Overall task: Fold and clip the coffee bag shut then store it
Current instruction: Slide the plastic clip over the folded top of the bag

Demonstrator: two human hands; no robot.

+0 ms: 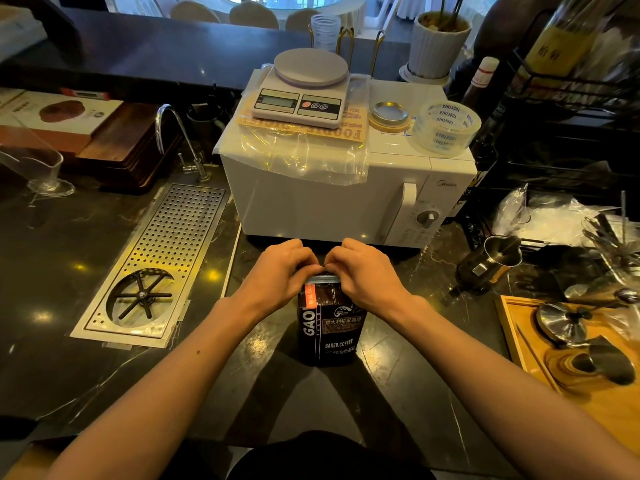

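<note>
The bag [329, 327] stands upright on the tabletop [86, 258] at lower centre of the frame. Left hand [280, 271] and right hand [363, 271] both pinch its top edge. Folding appears under way; no clip visible, storing outstanding.

Microwave [332, 202] close behind (sides open)
</note>
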